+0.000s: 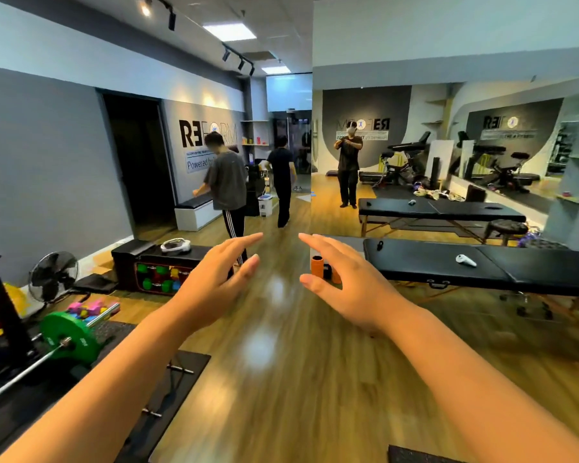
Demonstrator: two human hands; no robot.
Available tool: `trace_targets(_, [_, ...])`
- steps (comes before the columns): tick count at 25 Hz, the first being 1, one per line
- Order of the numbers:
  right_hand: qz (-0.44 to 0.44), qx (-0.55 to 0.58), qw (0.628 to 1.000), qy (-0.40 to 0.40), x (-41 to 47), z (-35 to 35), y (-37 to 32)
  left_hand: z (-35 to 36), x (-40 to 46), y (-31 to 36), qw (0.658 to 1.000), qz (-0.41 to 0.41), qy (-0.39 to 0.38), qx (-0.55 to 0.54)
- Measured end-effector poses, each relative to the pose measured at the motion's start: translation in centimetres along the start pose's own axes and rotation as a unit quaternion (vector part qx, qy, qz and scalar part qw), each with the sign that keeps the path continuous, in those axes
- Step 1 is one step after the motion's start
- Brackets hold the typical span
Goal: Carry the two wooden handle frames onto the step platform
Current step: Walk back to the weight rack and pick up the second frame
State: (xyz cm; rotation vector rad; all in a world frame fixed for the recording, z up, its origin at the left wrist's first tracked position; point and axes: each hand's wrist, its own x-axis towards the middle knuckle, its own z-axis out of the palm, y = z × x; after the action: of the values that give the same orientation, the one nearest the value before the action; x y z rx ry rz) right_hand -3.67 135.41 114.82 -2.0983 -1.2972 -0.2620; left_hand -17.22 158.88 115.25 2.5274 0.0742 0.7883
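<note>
Wooden floor is seen beneath two raised, empty hands: the left hand and right hand are held apart with fingers straight. Beyond the right hand, a black massage bed is shown. Neither handle frames nor step platform can be identified.

Showing a gym room: grey wall standing at left, wooden floor shining under ceiling lights, big mirror covering the right wall, black massage table standing beside it.
</note>
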Motion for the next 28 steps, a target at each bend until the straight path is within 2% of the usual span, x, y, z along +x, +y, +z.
trace_targets(7, [-0.062, 0.021, 0.998, -0.008, 15.4, 2.2, 12.6, 5.4, 13.5, -7.0, 0.999, -0.016, 0.028, 0.037])
trace_targets(12, [-0.116, 0.089, 0.988, -0.058, 27.8, 5.5, 18.9, 7.3, 21.4, -12.3, 0.99, -0.093, 0.064, 0.082])
trace_targets(17, [-0.16, 0.148, 0.971, -0.101, 37.1, 11.3, 22.7, 9.1, 24.9, -18.8, 0.981, -0.136, 0.09, 0.105])
trace_targets(24, [-0.194, 0.177, 0.948, -0.18, 49.8, 23.0, 26.4, 9.2, 29.8, -31.9, 0.965, -0.19, 0.123, 0.13])
trace_targets(28, [-0.179, 0.214, 0.939, -0.201, 58.2, 29.5, 27.2, 7.9, 33.3, -41.2, 0.961, -0.224, 0.141, 0.084])
